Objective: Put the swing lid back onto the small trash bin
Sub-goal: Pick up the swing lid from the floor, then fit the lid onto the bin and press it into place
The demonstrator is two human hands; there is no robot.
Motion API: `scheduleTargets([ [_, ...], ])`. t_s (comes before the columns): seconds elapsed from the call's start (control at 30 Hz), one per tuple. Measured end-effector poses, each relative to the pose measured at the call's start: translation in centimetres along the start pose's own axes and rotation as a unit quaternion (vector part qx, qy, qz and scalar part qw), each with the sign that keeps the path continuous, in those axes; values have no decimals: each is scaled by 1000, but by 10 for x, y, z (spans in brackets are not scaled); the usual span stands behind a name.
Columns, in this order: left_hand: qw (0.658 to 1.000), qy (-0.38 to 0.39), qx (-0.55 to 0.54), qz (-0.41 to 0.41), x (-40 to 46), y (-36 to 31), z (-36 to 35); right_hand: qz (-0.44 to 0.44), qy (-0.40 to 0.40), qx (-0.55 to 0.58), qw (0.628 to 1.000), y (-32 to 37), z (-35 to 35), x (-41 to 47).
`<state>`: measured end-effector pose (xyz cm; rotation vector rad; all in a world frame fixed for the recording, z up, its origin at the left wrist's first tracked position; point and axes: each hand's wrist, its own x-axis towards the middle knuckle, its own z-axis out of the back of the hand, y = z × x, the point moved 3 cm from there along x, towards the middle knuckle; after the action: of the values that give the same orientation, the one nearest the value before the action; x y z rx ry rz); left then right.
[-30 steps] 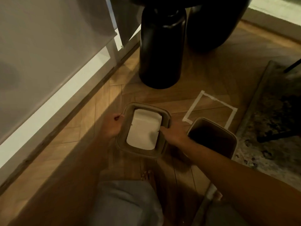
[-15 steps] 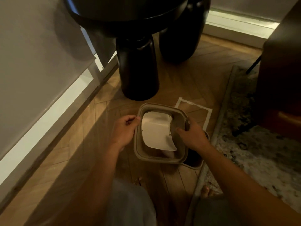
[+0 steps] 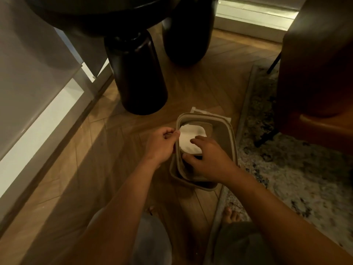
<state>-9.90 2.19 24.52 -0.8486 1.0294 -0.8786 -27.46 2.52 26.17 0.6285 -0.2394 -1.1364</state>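
The swing lid, a taupe rectangular frame with a white flap in its middle, lies over the small trash bin on the wooden floor. Only the bin's near rim shows below the lid. My left hand pinches the lid's left edge between thumb and fingers. My right hand lies on top of the lid, fingers spread across the flap and the near part of the frame. The lid looks slightly offset from the bin's rim at the near side.
A thick black furniture leg stands just behind the bin, a second one farther back. A patterned rug borders the bin on the right, under a brown chair. White tape marks the floor. My bare toes are near.
Both hands carried the lid to the right, from the bare floor onto the bin. My right hand shifted from the lid's right edge onto its top.
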Motion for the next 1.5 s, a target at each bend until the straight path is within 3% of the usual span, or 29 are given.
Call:
scheduleTargets([
  [0.17, 999, 17, 32, 6, 9, -6, -23, 27, 79, 50, 995, 1, -4, 0],
  [0.27, 999, 32, 31, 14, 17, -7, -32, 5, 78, 49, 996, -6, -9, 0],
  [0.63, 996, 57, 57, -46, 26, -6, -50, 7, -92, -14, 996, -23, 20, 8],
  [0.83, 999, 37, 21, -22, 31, 2, -47, -31, -207, 133, 969, -34, 59, 14],
  [1.1, 996, 68, 58, 11, 37, 13, -49, -94, -218, 375, 896, -42, 66, 20],
  [1.17, 993, 91, 68, 15, 37, 17, -50, -138, -226, 440, 858, -45, 62, 21],
  [1.3, 990, 87, 40, 108, 35, 23, -49, -191, -241, 565, 766, -50, 58, 23],
  [1.43, 981, 96, -55, 160, 33, 22, -48, -254, -234, 657, 670, -63, 49, 28],
  [1.5, 977, 94, -88, 168, 36, 24, -47, -263, -215, 671, 659, -72, 45, 31],
])
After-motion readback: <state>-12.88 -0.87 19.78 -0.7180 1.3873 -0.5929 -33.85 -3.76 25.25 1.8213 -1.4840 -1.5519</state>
